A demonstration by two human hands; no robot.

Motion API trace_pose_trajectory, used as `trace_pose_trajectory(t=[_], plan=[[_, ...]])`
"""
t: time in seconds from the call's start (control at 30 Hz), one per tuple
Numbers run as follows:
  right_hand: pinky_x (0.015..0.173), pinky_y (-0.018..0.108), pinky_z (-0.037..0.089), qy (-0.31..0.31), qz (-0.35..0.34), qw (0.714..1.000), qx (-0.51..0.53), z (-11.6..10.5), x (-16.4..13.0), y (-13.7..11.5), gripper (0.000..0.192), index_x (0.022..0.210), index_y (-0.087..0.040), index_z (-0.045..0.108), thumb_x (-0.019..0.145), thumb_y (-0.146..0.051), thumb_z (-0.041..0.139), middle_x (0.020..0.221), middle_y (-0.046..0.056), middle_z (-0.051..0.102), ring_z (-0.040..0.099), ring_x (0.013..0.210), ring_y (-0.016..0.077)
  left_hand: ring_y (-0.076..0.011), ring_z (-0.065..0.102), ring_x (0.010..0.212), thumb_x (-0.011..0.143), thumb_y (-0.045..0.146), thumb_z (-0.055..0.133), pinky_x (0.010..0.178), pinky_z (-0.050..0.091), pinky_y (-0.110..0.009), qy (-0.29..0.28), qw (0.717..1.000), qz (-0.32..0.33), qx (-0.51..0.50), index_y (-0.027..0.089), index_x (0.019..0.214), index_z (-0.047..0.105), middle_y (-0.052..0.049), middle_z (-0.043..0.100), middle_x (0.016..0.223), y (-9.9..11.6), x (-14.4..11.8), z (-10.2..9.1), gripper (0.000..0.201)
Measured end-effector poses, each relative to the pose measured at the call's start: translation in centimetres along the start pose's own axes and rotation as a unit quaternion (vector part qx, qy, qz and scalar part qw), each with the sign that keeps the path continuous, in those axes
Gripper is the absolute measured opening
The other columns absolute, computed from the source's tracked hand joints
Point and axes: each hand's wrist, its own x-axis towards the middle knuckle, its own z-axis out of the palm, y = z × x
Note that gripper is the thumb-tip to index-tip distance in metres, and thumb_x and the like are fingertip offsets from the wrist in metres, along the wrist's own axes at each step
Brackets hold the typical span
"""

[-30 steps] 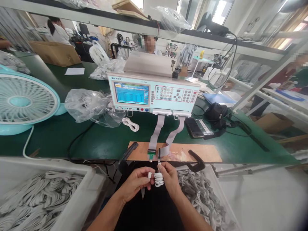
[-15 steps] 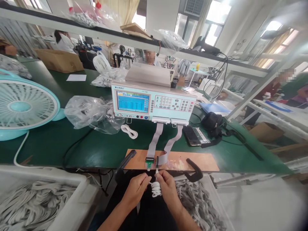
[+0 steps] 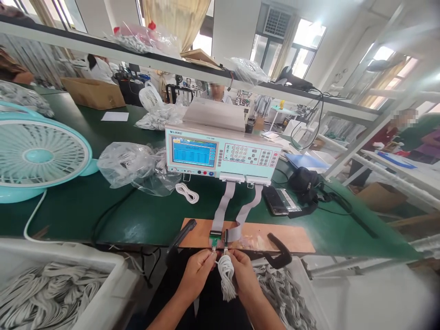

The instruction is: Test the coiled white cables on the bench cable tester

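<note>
A coiled white cable hangs between my two hands in front of the bench edge. My left hand is closed in a pinch on one end of the cable, right at the small green circuit board. My right hand pinches the cable's other end, close to the upright black connector. Fingertips partly hide both plugs, so I cannot tell how deep each one sits. Grey ribbon cables run from the board and connector up to the tester, whose blue screen is lit.
Black clamps hold a copper-coloured plate at the bench edge. Bins of cables stand at left and right. Another coiled cable, a phone, plastic bags and a fan lie or stand on the bench.
My left hand has moved up against the green board with its cable end. The coil now hangs lower and longer between my hands. The view has shifted slightly.
</note>
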Motion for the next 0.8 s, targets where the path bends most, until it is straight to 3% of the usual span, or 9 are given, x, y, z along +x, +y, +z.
trace_pose_trajectory(t=[0.17,0.43,0.6,0.8], plan=[[0.049,0.021,0.034,-0.002,-0.005,1.0,-0.022,-0.3,0.1,0.1,0.028,0.066,-0.013,0.066,0.071,-0.04,0.073,0.051,-0.001,0.055,0.045,0.048,0.0105,-0.013,0.049,0.062,0.085,0.039,0.047,0.058,0.041,-0.021,0.036,0.999,0.014,-0.016,0.015,0.061,0.056,0.0,0.051,0.063,-0.2,0.1,0.6,0.035],[0.051,0.025,0.038,-0.011,-0.002,1.0,-0.01,0.0,0.0,0.0,0.023,0.066,-0.018,0.067,0.07,-0.041,0.073,0.054,0.001,0.058,0.05,0.05,0.0144,-0.0174,0.053,0.063,0.081,0.038,0.052,0.06,0.044,-0.025,0.099,0.993,-0.018,-0.066,0.016,0.06,0.061,-0.002,0.057,0.062,0.2,-0.2,1.4,0.031],[0.052,0.024,0.039,-0.012,-0.004,1.0,-0.004,-0.1,0.0,0.1,0.024,0.07,-0.016,0.067,0.072,-0.039,0.073,0.058,0.001,0.06,0.05,0.052,0.0136,-0.021,0.057,0.069,0.081,0.043,0.051,0.066,0.046,-0.028,0.108,0.988,-0.051,-0.094,0.017,0.073,0.066,-0.003,0.063,0.066,-0.3,-0.5,2.0,0.031],[0.053,0.022,0.039,-0.012,-0.013,1.0,0.017,0.1,0.1,0.4,0.027,0.067,-0.014,0.065,0.07,-0.039,0.074,0.057,0.001,0.059,0.051,0.053,0.0124,-0.0155,0.052,0.06,0.079,0.05,0.052,0.06,0.043,-0.024,0.141,0.985,-0.035,-0.09,0.015,0.06,0.059,-0.001,0.058,0.059,-1.7,-0.4,2.7,0.041]])
